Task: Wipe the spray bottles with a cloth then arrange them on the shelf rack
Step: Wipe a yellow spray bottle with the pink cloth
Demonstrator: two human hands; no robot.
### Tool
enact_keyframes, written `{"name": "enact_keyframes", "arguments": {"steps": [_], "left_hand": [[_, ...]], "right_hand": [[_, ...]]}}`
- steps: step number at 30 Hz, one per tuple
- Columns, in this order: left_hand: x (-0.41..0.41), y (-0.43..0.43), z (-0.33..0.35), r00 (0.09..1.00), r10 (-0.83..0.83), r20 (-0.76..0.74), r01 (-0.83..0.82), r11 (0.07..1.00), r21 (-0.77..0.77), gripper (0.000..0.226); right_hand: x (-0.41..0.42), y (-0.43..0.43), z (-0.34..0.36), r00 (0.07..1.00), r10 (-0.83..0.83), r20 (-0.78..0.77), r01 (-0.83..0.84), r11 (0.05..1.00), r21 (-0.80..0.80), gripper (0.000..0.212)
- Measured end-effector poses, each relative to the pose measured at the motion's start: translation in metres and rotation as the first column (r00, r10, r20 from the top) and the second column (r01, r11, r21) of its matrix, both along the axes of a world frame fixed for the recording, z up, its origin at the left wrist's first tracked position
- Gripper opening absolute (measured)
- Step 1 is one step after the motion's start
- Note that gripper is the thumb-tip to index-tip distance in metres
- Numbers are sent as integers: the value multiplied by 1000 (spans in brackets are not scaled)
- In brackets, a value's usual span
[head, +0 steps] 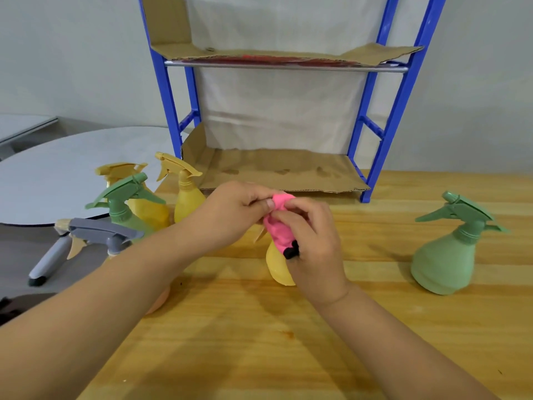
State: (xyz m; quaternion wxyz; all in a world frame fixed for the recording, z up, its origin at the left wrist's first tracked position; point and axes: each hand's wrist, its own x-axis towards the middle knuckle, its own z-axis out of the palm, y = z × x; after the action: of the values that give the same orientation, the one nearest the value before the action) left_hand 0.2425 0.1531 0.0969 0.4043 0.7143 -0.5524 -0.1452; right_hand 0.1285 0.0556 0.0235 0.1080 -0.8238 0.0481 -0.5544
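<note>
A yellow spray bottle (277,267) stands on the wooden table (259,342) at the centre, its top hidden under a pink cloth (278,223) with a black trim. My left hand (230,215) pinches the cloth's upper end, and my right hand (313,241) grips the cloth around the bottle's neck. A green spray bottle (444,255) stands alone at the right. At the left, a group of bottles crowds together: two yellow ones (187,194), a green one (127,209) and a grey-headed one (101,232). The blue shelf rack (375,134) stands behind, its cardboard-lined shelves bare.
A round grey table (57,174) sits beyond the wooden table's left edge. An orange object (158,301) peeks out below my left forearm. The cardboard sheet (277,171) on the lower shelf lies just behind my hands.
</note>
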Motion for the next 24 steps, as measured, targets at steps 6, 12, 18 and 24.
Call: {"name": "enact_keyframes", "arguments": {"steps": [6,12,18,24], "left_hand": [[-2,-2,0,997,-8,-81,9,1000,7,28],[-6,-4,4,998,50,36,-53,994,92,28],[-8,-12,17,960,83,269,-118,986,115,30],[-10,-26,22,928,-4,372,-53,989,141,29]], "right_hand": [[-3,-3,-12,999,23,-44,-24,1000,-10,21],[-7,-1,-47,950,65,-304,-143,960,-240,8],[-27,-14,-23,989,16,-146,-47,976,-213,11],[-24,-36,-15,983,-51,-176,18,983,-183,40]]}}
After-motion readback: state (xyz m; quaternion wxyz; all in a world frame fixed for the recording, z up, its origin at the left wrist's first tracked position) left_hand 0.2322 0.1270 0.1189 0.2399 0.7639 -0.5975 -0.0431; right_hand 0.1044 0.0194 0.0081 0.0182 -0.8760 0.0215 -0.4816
